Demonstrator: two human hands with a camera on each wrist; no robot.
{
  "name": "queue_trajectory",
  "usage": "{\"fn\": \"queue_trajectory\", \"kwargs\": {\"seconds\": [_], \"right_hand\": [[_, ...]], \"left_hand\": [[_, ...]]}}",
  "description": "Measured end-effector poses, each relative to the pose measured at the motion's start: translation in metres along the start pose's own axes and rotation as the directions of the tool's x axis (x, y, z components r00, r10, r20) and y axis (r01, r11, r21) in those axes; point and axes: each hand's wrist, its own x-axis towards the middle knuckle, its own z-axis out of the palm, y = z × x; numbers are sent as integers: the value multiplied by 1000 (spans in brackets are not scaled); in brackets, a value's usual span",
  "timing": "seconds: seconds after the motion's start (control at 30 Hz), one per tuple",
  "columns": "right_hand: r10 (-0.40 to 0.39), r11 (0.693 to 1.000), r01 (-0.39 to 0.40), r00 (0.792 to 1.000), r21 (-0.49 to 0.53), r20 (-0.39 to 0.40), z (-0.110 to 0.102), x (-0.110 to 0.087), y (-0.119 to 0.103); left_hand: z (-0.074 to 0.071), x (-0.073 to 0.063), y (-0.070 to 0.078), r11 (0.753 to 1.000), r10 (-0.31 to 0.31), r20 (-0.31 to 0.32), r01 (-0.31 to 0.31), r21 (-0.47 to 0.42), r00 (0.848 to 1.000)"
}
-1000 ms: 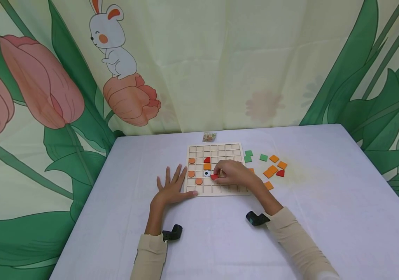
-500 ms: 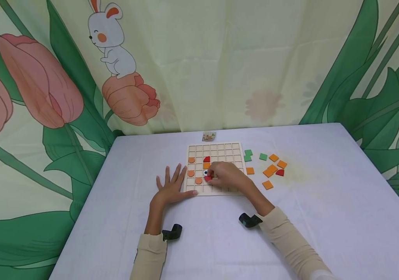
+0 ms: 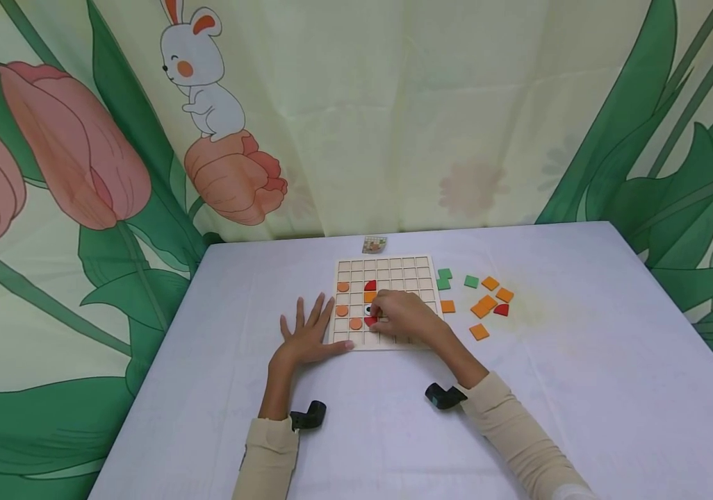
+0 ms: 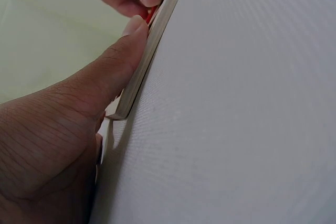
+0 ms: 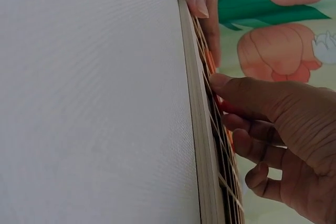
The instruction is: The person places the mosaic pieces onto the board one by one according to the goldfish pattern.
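A wooden grid board (image 3: 394, 264) lies on the white-covered table. Its cells hold orange discs (image 3: 342, 310), a red rounded tile (image 3: 370, 285), an orange square tile (image 3: 370, 297) and an eye tile partly covered by fingers. My right hand (image 3: 408, 316) pinches another red tile (image 3: 370, 321) at a cell just below the eye tile; in the right wrist view the thumb and index finger sit on that red tile (image 5: 227, 106). My left hand (image 3: 306, 339) lies spread at the board's left edge, its thumb resting on the near left corner, as the left wrist view also shows.
Right of the board lie green tiles (image 3: 444, 279), several orange square tiles (image 3: 484, 305) and one red tile (image 3: 502, 310). A small patterned card (image 3: 374, 244) lies behind the board. A printed curtain (image 3: 356, 139) hangs along the table's back edge.
My right hand has moved left across the board with the red tile, down to the cell below the eye tile. The left hand has stayed in place.
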Motion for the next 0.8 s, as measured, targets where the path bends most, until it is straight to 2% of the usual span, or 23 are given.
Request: {"fn": "queue_trajectory", "kwargs": {"seconds": [0.8], "right_hand": [[19, 999, -20, 1000, 40, 9, -2, -3, 3]], "left_hand": [[2, 1, -2, 1000, -18, 9, 18, 10, 1000]]}}
